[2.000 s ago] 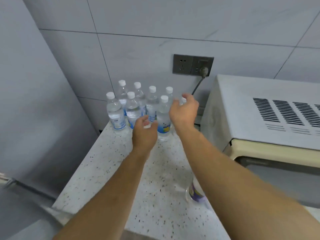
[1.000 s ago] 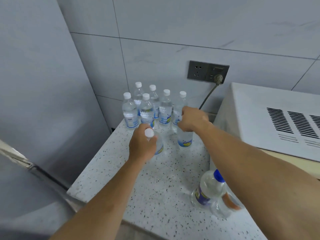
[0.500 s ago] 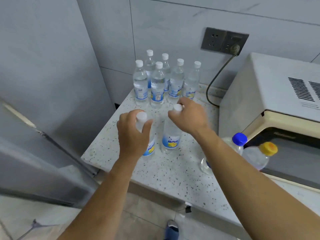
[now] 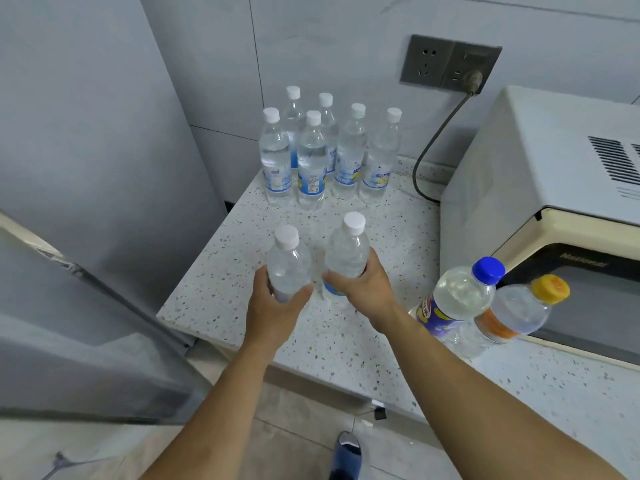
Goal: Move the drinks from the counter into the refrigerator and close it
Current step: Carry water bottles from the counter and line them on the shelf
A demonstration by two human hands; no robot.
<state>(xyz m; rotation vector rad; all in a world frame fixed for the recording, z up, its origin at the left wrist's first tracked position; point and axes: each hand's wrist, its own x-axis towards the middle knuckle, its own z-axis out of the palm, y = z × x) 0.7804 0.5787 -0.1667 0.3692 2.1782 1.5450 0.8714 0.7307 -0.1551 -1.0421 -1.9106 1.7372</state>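
Observation:
My left hand (image 4: 273, 311) grips a clear white-capped water bottle (image 4: 289, 261) around its body, above the speckled counter (image 4: 346, 344). My right hand (image 4: 363, 289) grips a second such bottle (image 4: 346, 252) right beside it. Several more white-capped bottles (image 4: 329, 154) stand grouped at the back of the counter against the wall. A blue-capped bottle (image 4: 460, 299) and an orange-capped bottle (image 4: 519, 313) stand at the right, by the microwave. The grey refrigerator (image 4: 97, 133) is at the left, its door (image 4: 69, 341) swung open.
A cream microwave (image 4: 554, 202) fills the counter's right side, its cord running up to a wall socket (image 4: 450, 64). The counter's near edge drops to a tiled floor, where a blue shoe (image 4: 346, 452) shows.
Both hands have pulled their bottles toward me and away from the group, and shifted from the bottles' tops to their bodies. The view has tilted down and drawn back.

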